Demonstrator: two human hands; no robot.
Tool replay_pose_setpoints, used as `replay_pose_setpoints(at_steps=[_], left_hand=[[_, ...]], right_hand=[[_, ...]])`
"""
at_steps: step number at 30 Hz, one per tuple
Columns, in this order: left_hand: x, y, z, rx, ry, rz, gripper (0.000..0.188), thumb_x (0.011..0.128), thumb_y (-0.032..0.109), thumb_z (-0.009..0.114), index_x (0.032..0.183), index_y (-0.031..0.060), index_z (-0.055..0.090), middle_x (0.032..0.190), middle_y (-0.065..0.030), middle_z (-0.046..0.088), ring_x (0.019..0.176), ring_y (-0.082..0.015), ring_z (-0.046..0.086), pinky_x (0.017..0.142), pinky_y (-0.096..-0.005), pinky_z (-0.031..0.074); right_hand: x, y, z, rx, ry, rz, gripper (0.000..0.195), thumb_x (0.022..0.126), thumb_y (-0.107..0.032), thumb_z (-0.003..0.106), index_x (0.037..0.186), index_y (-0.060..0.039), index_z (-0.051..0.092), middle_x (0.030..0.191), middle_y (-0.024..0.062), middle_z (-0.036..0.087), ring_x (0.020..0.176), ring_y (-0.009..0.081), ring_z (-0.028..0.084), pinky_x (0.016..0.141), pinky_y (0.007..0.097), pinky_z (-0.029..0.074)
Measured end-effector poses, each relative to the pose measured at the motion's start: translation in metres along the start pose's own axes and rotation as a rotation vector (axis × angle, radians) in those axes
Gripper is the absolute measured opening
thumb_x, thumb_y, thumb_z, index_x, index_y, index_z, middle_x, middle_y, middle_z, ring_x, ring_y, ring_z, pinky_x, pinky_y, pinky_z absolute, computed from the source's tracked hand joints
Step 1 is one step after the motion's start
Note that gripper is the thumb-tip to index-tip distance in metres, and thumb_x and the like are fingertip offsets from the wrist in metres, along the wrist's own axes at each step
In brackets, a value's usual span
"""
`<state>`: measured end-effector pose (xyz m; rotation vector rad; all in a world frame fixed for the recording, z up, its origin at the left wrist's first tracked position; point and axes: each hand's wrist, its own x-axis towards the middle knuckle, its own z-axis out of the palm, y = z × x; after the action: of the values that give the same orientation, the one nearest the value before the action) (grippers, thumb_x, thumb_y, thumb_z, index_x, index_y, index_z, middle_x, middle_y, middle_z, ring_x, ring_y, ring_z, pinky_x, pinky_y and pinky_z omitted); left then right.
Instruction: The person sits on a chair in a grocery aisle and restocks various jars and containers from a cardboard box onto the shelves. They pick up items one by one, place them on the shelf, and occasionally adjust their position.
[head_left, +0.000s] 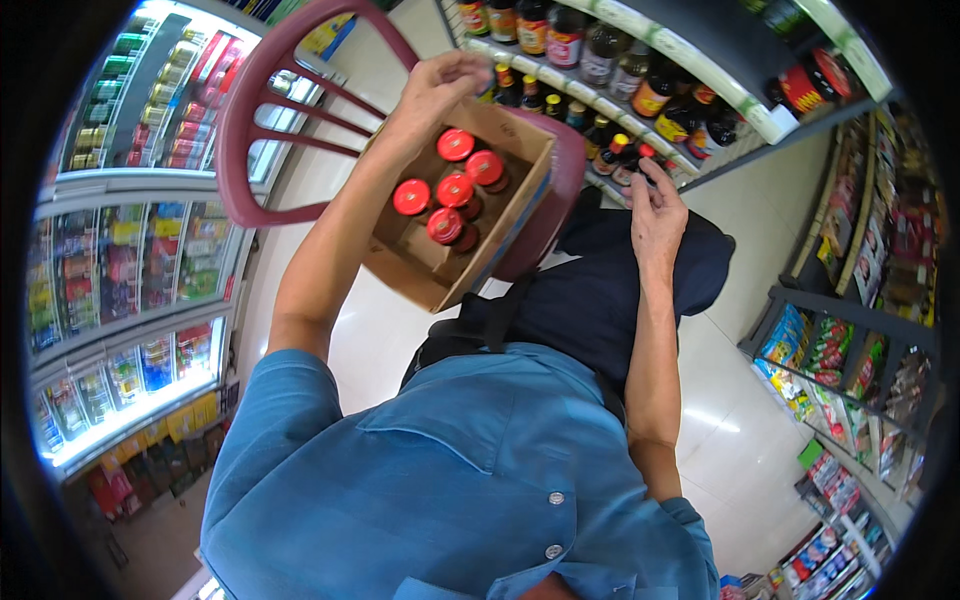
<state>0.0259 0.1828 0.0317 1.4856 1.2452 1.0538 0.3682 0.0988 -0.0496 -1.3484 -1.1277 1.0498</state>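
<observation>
My left hand (448, 79) is raised over the far edge of an open cardboard box (506, 259). Its fingers are loosely bent and blurred, with nothing visible in them. Inside the box stand several glass jars with red lids (456, 190), grouped around bare cardboard. The box rests on the seat of a maroon plastic chair (559, 150). My right hand (658, 202) is over my right leg, fingers a little apart, close to the small sauce bottles (609, 154) on the lowest shelf. I see nothing held in it; its palm is partly hidden.
A shelf rack (637, 124) of bottled sauces stands ahead, its price-rail edges overhanging the lower row. The chair's slatted back (247, 135) rises at left. Lit drink coolers (142, 262) line the left side. Snack racks (832, 352) stand at right, beyond the tiled floor (720, 390).
</observation>
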Motion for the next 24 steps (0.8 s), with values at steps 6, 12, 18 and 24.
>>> replay_pose_setpoints(at_steps=[6,12,18,24], left_hand=[[-0.083,-0.059,-0.057,0.489,-0.191,-0.292,0.025,0.097,0.011,0.066,0.116,-0.0036,0.073,0.103,-0.0121,0.077,0.100,-0.0211,0.071,0.091,-0.0349,0.055],[-0.107,-0.068,-0.056,1.029,-0.566,-0.332,0.067,0.090,0.023,0.076,0.150,0.0041,0.054,0.149,-0.0227,0.058,0.132,-0.0380,0.062,0.110,-0.0481,0.050],[-0.118,-0.091,-0.037,1.229,-0.713,-0.409,0.081,0.083,0.022,0.080,0.155,0.0048,0.046,0.157,-0.0256,0.049,0.134,-0.0421,0.060,0.110,-0.0492,0.050],[-0.116,-0.097,-0.045,1.203,-0.631,-0.298,0.070,0.076,0.019,0.084,0.140,0.0040,0.057,0.137,-0.0256,0.062,0.121,-0.0425,0.066,0.101,-0.0504,0.055]], right_hand=[[-0.003,0.006,0.033,-0.037,-0.170,0.064,0.031,0.103,-0.011,0.071,0.130,0.0042,0.071,0.112,0.0104,0.076,0.086,0.0141,0.074,0.074,0.0272,0.059],[0.002,-0.004,0.061,0.029,-0.165,0.128,0.028,0.104,-0.011,0.070,0.126,0.0053,0.073,0.100,0.0080,0.076,0.084,0.0120,0.072,0.074,0.0248,0.058],[0.002,-0.005,0.088,0.094,-0.210,0.101,0.025,0.104,-0.010,0.069,0.124,0.0043,0.074,0.097,0.0065,0.076,0.083,0.0101,0.071,0.073,0.0241,0.058],[0.000,-0.009,0.089,0.159,-0.206,0.057,0.024,0.104,-0.010,0.069,0.123,0.0035,0.074,0.098,0.0070,0.076,0.083,0.0089,0.071,0.073,0.0230,0.058]])
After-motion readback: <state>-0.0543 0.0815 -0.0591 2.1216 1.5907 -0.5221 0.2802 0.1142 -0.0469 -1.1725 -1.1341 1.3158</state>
